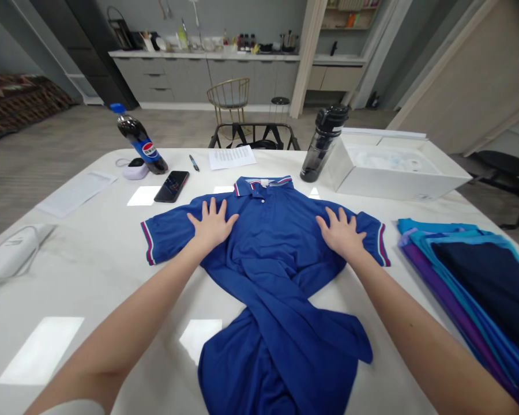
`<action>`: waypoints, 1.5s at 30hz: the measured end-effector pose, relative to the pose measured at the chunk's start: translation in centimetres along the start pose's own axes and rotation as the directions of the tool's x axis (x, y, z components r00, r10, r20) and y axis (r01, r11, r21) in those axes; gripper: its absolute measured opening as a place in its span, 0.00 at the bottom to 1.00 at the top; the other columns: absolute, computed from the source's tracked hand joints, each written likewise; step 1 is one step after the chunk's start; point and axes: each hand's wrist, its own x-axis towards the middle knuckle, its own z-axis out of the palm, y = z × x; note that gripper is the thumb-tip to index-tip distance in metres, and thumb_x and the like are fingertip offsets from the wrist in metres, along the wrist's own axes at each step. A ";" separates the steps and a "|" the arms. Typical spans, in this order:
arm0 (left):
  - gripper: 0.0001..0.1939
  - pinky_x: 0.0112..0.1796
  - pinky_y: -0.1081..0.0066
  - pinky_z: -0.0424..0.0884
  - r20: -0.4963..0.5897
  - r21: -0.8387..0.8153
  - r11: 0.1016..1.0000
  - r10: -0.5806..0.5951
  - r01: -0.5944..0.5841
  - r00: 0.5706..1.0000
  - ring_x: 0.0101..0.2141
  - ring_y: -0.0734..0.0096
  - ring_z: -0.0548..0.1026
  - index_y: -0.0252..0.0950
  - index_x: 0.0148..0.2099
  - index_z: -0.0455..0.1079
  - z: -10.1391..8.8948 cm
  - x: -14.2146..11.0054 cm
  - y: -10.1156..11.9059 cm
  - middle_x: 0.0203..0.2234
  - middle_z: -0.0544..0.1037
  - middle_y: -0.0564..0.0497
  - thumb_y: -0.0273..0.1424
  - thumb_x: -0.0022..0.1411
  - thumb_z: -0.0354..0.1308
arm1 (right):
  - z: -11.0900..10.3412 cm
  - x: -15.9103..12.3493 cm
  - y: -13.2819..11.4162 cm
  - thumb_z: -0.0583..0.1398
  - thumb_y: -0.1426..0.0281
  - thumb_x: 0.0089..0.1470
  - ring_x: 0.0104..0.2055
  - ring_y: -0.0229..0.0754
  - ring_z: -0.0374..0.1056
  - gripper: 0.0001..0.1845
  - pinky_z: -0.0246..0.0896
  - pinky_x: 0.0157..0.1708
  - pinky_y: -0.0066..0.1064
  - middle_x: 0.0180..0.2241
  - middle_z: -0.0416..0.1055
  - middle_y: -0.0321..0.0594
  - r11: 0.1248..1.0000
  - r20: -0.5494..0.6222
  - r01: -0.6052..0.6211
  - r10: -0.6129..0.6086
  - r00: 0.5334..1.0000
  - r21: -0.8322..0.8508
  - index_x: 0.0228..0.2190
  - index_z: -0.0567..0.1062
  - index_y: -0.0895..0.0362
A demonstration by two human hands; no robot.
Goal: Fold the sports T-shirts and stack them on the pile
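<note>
A blue polo shirt [263, 242] lies on the white table with its collar at the far end and both short sleeves spread outward. Its lower part is twisted and creased, and the hem comes toward me. My left hand [213, 223] rests flat with fingers spread on the shoulder area near the left sleeve. On the other side, my right hand [341, 231] presses flat beside the right sleeve, its fingers also apart. Neither hand grips the cloth. Red, white and navy stripes edge the sleeve cuffs and the collar.
Folded clothes [480, 276] are stacked at the right. Behind them stand an open white box [380, 173] and a dark bottle [322, 144]. A cola bottle [140, 141], a phone [172, 187], a pen [194, 163], paper [232, 157] and a white corded device [15, 251] lie around the left and far side.
</note>
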 end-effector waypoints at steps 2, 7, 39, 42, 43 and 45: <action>0.39 0.59 0.20 0.39 0.007 -0.017 0.999 -0.038 0.038 0.999 0.71 0.34 0.44 0.47 0.75 0.52 0.7 0.3 -1.5 0.74 0.49 0.43 0.59 0.69 0.36 | 0.2 -0.6 2.3 0.42 0.39 0.63 0.72 0.76 0.39 0.41 0.32 0.56 0.85 0.73 0.46 0.46 0.999 0.041 -0.032 0.033 0.999 -0.040 0.70 0.57 0.40; 0.37 0.60 0.22 0.37 -0.011 -0.049 0.998 -0.048 0.047 0.999 0.72 0.38 0.43 0.52 0.74 0.52 1.5 2.6 -2.6 0.74 0.48 0.49 0.58 0.69 0.37 | 0.5 0.9 4.0 0.41 0.38 0.63 0.74 0.72 0.33 0.41 0.27 0.58 0.83 0.74 0.41 0.40 0.998 0.033 -0.002 0.004 0.999 -0.066 0.71 0.52 0.38; 0.07 0.39 0.65 0.72 -0.066 -0.463 0.807 0.381 -0.366 0.922 0.36 0.62 0.79 0.44 0.43 0.70 -1.1 -29.6 2.3 0.34 0.80 0.50 0.34 0.71 0.50 | -3.1 -26.6 0.5 0.54 0.53 0.63 0.32 0.44 0.71 0.19 0.65 0.35 0.33 0.29 0.76 0.37 0.717 0.003 0.267 -0.351 0.936 0.644 0.33 0.75 0.54; 0.09 0.36 0.66 0.70 -0.080 -0.476 0.806 0.358 -0.351 0.930 0.33 0.62 0.78 0.43 0.45 0.70 -1.1 -30.9 2.0 0.31 0.79 0.51 0.33 0.72 0.48 | -3.6 -27.4 -0.4 0.55 0.50 0.61 0.29 0.42 0.70 0.21 0.64 0.31 0.31 0.28 0.76 0.36 0.610 0.024 0.193 -0.329 0.944 0.769 0.34 0.74 0.55; 0.10 0.37 0.66 0.70 -0.102 -0.473 0.810 0.342 -0.348 0.934 0.33 0.62 0.79 0.43 0.46 0.69 -1.1 -31.3 1.7 0.31 0.79 0.50 0.33 0.72 0.47 | -3.7 -27.4 -0.1 0.55 0.51 0.61 0.29 0.42 0.70 0.20 0.63 0.31 0.31 0.27 0.76 0.36 0.633 0.024 0.191 -0.315 0.949 0.750 0.34 0.75 0.55; 0.10 0.39 0.66 0.71 -0.149 -0.464 0.813 0.320 -0.352 0.936 0.36 0.61 0.79 0.42 0.49 0.69 -0.8 -32.1 0.9 0.35 0.80 0.49 0.33 0.73 0.46 | -3.9 -27.1 1.3 0.56 0.54 0.61 0.29 0.43 0.69 0.18 0.61 0.30 0.30 0.26 0.75 0.36 0.743 0.013 0.187 -0.254 0.967 0.643 0.34 0.76 0.55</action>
